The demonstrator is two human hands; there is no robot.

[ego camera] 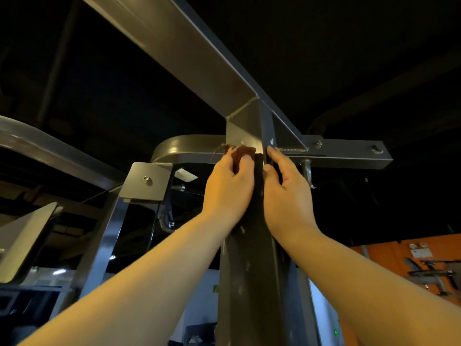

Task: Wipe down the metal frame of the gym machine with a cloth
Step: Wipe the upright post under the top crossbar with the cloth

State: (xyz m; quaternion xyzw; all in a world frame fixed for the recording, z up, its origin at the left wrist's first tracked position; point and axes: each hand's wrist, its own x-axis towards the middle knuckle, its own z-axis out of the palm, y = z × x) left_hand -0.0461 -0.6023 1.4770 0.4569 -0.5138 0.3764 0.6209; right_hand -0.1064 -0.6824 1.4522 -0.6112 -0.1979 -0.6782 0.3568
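cloth (243,156): soft, light, reddish-brown, bunched high on the upright post (252,258) just under the welded joint. pinched in left hand (228,188), fingers clamped on it. right hand (287,193) bare, fingers loosely curled against the post. rigid, sharp-cornered steel; crossbeam (189,58) overhead, open room downward.

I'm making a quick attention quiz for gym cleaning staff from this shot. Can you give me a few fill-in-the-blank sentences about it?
1. The reddish-brown cloth is held in the person's ____ hand.
2. Both hands are raised against the machine's vertical ____, just below the welded joint.
3. The right hand holds no cloth; it rests ____ on the metal.
4. The wall at the lower right is coloured ____.

Missing words: left; post; bare; orange
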